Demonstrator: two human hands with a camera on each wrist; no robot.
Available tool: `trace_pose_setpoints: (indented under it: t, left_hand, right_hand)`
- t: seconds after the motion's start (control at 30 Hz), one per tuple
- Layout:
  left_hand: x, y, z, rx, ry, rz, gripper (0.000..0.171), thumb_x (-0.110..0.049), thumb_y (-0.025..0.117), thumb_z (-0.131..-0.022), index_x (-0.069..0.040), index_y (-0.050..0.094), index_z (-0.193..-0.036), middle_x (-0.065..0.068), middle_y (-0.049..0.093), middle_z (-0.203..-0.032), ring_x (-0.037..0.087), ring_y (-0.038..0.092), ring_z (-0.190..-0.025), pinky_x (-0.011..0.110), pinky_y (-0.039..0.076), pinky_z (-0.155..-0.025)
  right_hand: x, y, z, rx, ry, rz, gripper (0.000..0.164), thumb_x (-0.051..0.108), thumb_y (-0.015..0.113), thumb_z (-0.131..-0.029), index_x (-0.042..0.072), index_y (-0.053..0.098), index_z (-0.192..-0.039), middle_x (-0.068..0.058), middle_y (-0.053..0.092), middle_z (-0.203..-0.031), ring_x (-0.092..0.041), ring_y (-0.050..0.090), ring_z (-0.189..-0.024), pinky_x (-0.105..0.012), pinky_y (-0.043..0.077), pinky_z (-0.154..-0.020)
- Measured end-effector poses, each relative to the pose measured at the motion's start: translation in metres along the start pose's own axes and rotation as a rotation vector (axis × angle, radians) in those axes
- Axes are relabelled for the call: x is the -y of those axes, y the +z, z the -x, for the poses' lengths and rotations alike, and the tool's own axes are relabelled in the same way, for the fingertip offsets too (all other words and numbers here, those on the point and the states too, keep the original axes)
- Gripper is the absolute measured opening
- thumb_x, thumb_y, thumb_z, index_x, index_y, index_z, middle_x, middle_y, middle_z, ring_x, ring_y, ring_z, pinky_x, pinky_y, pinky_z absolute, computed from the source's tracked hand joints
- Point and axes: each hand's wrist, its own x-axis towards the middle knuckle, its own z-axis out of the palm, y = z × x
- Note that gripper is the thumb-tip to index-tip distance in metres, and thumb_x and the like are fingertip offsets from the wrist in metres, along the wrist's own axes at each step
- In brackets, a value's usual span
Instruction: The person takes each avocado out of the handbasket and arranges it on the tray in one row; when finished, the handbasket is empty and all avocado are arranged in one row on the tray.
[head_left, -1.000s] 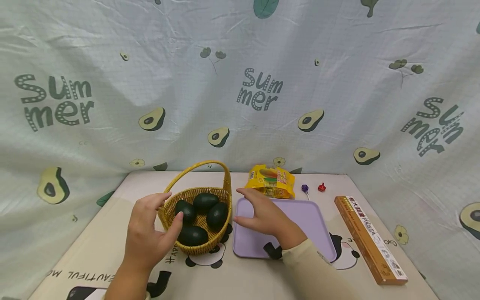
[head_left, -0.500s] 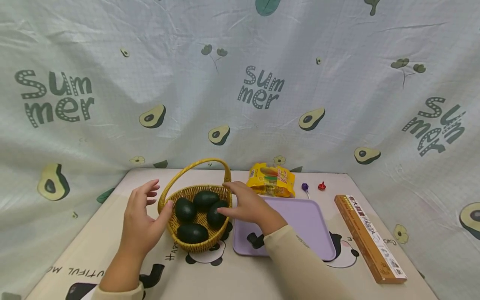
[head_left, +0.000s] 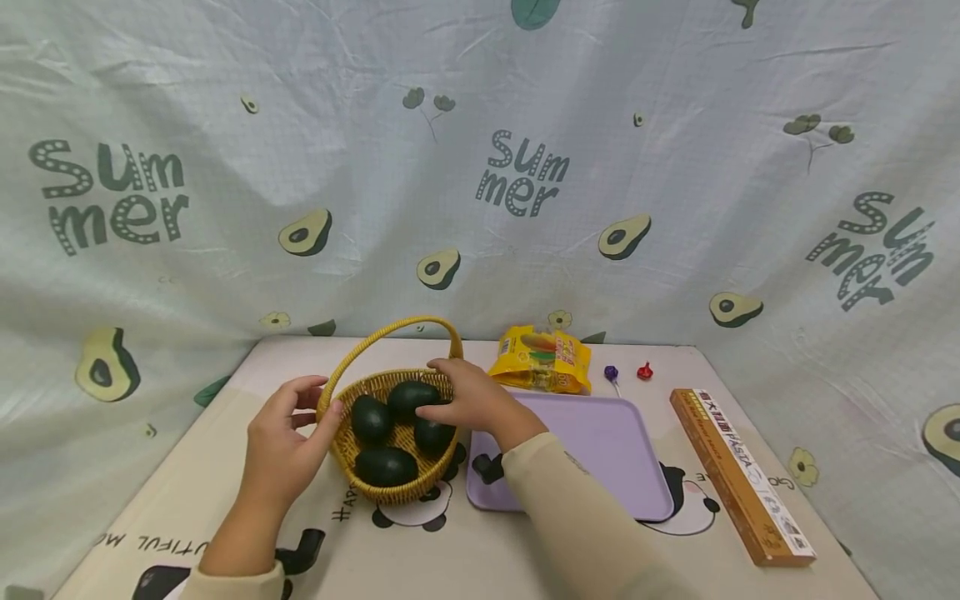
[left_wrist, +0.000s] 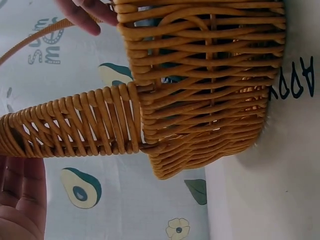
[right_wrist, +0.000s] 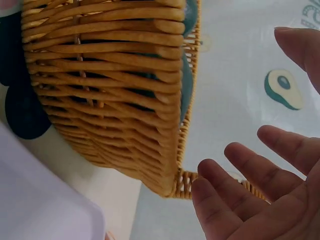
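Observation:
A yellow-brown wicker basket (head_left: pixel 390 493) with a tall arched handle stands on the table. Inside lie several dark green avocados (head_left: pixel 386 467). My left hand (head_left: pixel 285 442) is at the left foot of the handle, thumb and fingers apart on either side of it. In the left wrist view, fingers (left_wrist: pixel 22 195) show partly behind the wicker handle (left_wrist: pixel 75 122); contact is unclear. Over the basket's right rim reaches my right hand (head_left: pixel 480 404), its thumb above the right avocado, partly covering it. The right wrist view shows its fingers (right_wrist: pixel 265 175) spread, holding nothing.
A lilac tray (head_left: pixel 600 450) lies right of the basket, partly under the right forearm. Behind it sits a yellow snack bag (head_left: pixel 542 360). A purple lollipop (head_left: pixel 612 374), a small red-wrapped candy (head_left: pixel 644 372) and a long pasta box (head_left: pixel 738 475) are on the right.
My right hand has moved left from above the tray to over the basket's right side. The left hand drew back slightly, then came back to the handle. Basket and avocados stay put.

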Motion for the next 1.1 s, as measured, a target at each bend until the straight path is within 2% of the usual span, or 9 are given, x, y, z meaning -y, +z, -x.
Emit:
trace_pose_setpoints:
  t: [0.23, 0.47, 0.7, 1.1]
  left_hand:
    - [0.004, 0.002, 0.005, -0.014, -0.006, 0.021, 0.028, -0.004, 0.076, -0.089, -0.002, 0.066, -0.115, 0.005, 0.070, -0.100, -0.003, 0.058, -0.091, 0.001, 0.048, -0.080]
    - [0.008, -0.004, 0.008, -0.010, -0.045, -0.007, 0.022, -0.005, 0.080, -0.087, -0.003, 0.066, -0.104, 0.004, 0.069, -0.096, -0.006, 0.058, -0.089, 0.001, 0.049, -0.075]
    - [0.012, -0.008, 0.005, 0.037, -0.081, 0.028, 0.021, -0.006, 0.083, -0.085, -0.004, 0.067, -0.099, 0.003, 0.069, -0.093, -0.005, 0.060, -0.086, 0.005, 0.054, -0.072]
    - [0.014, -0.010, 0.004, 0.094, -0.115, 0.034, 0.022, -0.008, 0.083, -0.087, -0.005, 0.066, -0.101, 0.004, 0.069, -0.094, -0.006, 0.060, -0.086, 0.007, 0.055, -0.072]
  right_hand:
    - [0.003, 0.009, -0.016, 0.038, 0.018, 0.008, 0.078, 0.049, 0.074, -0.091, 0.014, 0.045, -0.154, -0.005, 0.052, -0.153, -0.023, 0.050, -0.140, -0.044, 0.044, -0.117]
    - [0.007, 0.017, -0.031, 0.071, 0.033, 0.021, 0.075, 0.051, 0.073, -0.092, 0.016, 0.047, -0.153, -0.004, 0.056, -0.149, -0.021, 0.054, -0.136, -0.041, 0.046, -0.115]
    - [0.012, 0.016, -0.042, 0.092, 0.042, 0.034, 0.068, 0.047, 0.073, -0.093, 0.015, 0.052, -0.150, -0.004, 0.059, -0.147, -0.021, 0.054, -0.136, -0.039, 0.046, -0.116]
    - [0.014, 0.011, -0.051, 0.166, 0.073, 0.037, 0.062, 0.046, 0.070, -0.096, 0.012, 0.056, -0.146, -0.006, 0.057, -0.149, -0.022, 0.053, -0.137, -0.040, 0.044, -0.116]
